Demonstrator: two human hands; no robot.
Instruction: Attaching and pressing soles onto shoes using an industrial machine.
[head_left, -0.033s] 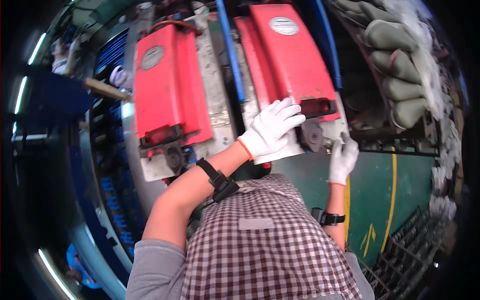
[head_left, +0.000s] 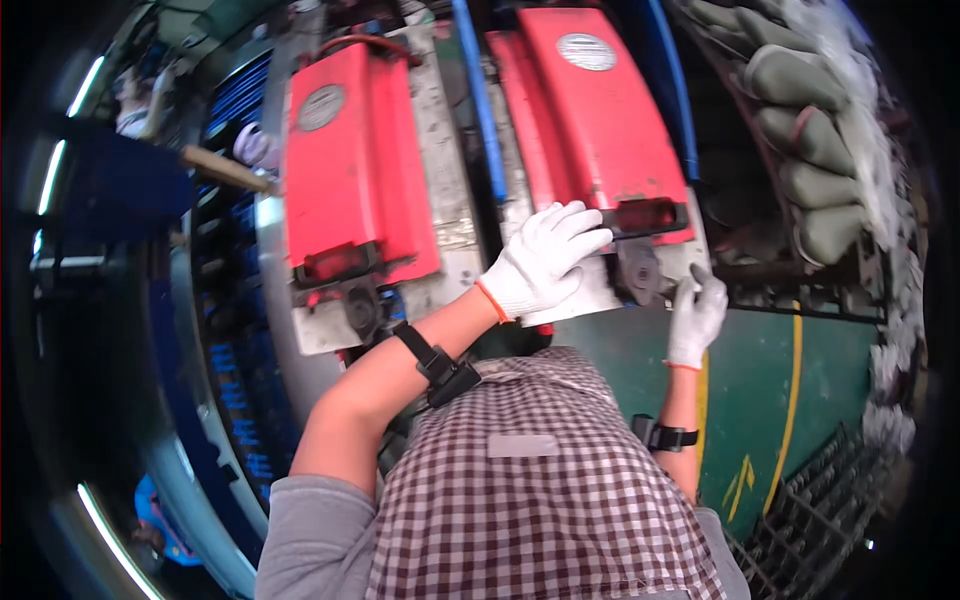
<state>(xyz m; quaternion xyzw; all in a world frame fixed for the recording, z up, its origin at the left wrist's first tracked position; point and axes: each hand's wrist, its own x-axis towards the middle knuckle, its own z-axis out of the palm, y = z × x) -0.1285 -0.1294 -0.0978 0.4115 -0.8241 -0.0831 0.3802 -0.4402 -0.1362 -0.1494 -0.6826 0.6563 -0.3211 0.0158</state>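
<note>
My left hand point(head_left: 543, 258), in a white knit glove with an orange cuff, lies with fingers stretched out at the near end of the right-hand red machine cover point(head_left: 610, 110). Its fingertips reach the dark handle recess point(head_left: 645, 214) of that cover; whether they press on it I cannot tell. Just right of this hand is a round dark metal fitting point(head_left: 641, 275). My right hand point(head_left: 696, 325), gloved alike, is by the machine's near right corner with its fingers curled. Whatever those fingers may hold is too small or hidden to make out.
A second red cover point(head_left: 345, 170) of the same shape sits to the left. Blue bars point(head_left: 482, 110) run between the machines. Olive-grey boot-shaped pieces point(head_left: 795, 90) line a rack at the right. Green floor point(head_left: 745, 400) with yellow lines and a dark metal rack point(head_left: 820, 510) are nearer me.
The machines and rack appear slightly further right in the picture, as the view has shifted. My left hand keeps its pose by the cover; my right hand stays at the corner.
</note>
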